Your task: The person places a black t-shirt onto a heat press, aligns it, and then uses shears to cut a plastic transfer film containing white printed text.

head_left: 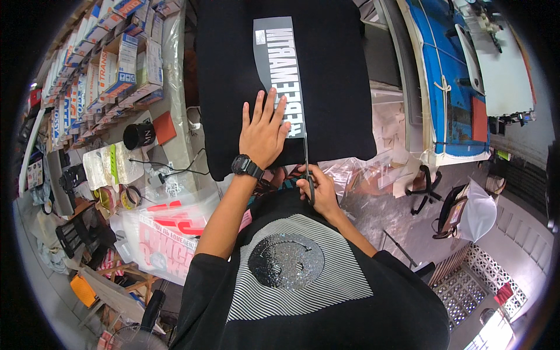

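A large black cloth [335, 76] is spread over a flat surface before me. A long strip of clear film [261, 61] with white block lettering lies on it, pointing away from me. My left hand [263, 133] rests flat on the near part of the strip, fingers spread, covering some letters. In my right hand [322, 191], just off the cloth's near edge, is a pair of dark-handled scissors [307, 156]. Their narrow blades point away from me, along the strip's right edge at its near end. Whether they are cutting the film I cannot tell.
Stacked cartons [119, 64] fill shelving at the left, with a black mug [139, 136] below them. Printed plastic sheets [160, 233] lie at lower left. Clear film scraps [379, 131] sit right of the cloth. A blue-covered table [446, 70] stands further right.
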{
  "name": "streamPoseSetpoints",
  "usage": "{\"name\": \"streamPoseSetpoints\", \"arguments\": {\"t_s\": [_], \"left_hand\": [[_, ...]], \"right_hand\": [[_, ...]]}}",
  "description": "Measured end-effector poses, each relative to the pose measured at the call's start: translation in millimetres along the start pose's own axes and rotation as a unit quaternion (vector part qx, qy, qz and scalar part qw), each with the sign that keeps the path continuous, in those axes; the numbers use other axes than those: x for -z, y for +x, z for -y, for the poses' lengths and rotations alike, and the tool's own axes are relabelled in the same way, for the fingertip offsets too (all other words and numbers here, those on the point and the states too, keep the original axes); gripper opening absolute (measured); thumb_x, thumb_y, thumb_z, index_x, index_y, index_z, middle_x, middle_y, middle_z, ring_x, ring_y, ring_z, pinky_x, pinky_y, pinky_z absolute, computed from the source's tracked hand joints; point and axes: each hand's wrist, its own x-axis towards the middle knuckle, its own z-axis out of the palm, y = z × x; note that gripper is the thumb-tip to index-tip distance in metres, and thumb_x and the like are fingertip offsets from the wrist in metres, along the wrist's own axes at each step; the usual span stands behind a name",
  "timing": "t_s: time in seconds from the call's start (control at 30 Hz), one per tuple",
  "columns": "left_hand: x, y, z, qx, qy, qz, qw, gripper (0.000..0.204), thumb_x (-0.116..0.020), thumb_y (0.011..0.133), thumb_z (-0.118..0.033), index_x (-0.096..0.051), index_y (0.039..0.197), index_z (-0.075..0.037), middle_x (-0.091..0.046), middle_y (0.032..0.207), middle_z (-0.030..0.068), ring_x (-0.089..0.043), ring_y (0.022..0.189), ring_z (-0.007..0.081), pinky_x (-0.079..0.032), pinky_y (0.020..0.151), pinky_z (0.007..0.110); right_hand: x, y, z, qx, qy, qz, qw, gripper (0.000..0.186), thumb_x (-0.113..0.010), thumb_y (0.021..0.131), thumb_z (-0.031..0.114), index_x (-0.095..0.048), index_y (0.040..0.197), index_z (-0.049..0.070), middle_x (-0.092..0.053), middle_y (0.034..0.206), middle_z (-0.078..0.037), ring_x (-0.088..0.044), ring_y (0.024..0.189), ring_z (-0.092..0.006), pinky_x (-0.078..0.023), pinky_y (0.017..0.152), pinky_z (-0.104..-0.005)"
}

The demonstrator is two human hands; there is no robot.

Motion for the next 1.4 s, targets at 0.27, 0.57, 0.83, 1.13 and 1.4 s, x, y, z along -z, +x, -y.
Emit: {"name": "streamPoseSetpoints", "arguments": {"t_s": [0.27,0.57,0.83,1.13,1.4], "left_hand": [[1,0,0,0.0,-0.012,0.004,1.0,0.062,-0.044,0.098,-0.049,-0.039,0.151,-0.017,-0.03,0.159,0.0103,-0.024,0.147,0.032,-0.015,0.119,0.055],[5,0,0,0.003,-0.025,0.026,0.999,0.07,-0.043,0.096,-0.059,-0.035,0.153,-0.019,-0.025,0.161,0.0105,-0.02,0.149,0.0334,-0.013,0.119,0.055],[41,8,30,0.058,-0.021,-0.067,0.996,0.056,-0.058,0.077,-0.006,-0.058,0.132,-0.012,-0.044,0.148,0.0148,-0.035,0.14,0.0385,-0.025,0.113,0.057],[38,5,55,0.028,-0.089,-0.085,0.992,0.02,-0.064,0.087,-0.017,-0.068,0.104,-0.005,-0.061,0.122,0.0134,-0.055,0.116,0.0329,-0.04,0.099,0.047],[1,28,1,0.019,-0.044,-0.045,0.998,0.047,-0.052,0.098,-0.033,-0.052,0.141,-0.016,-0.037,0.155,0.0136,-0.03,0.144,0.0389,-0.024,0.116,0.055]], "right_hand": [[-1,0,1,0.003,-0.02,-0.005,1.0,0.038,-0.071,0.092,0.024,-0.057,0.117,-0.002,-0.058,0.067,-0.001,-0.056,0.058,-0.006,-0.049,0.051,-0.023],[-2,-2,-8,-0.001,0.004,-0.011,1.0,0.046,-0.074,0.089,0.032,-0.055,0.115,-0.001,-0.061,0.072,-0.002,-0.056,0.059,-0.0066,-0.047,0.052,-0.0224],[21,-13,-5,-0.019,0.005,0.0,1.0,0.044,-0.077,0.087,0.026,-0.056,0.117,0.003,-0.063,0.074,-0.002,-0.057,0.061,-0.0071,-0.049,0.053,-0.0231],[32,-4,13,-0.033,0.083,-0.019,0.996,0.036,-0.075,0.089,0.022,-0.057,0.115,0.003,-0.06,0.073,-0.001,-0.058,0.062,-0.0075,-0.051,0.054,-0.0228],[16,6,0,-0.011,0.1,0.02,0.995,0.036,-0.073,0.09,0.026,-0.057,0.112,0.002,-0.06,0.075,-0.001,-0.059,0.063,-0.0075,-0.051,0.055,-0.023]]}}
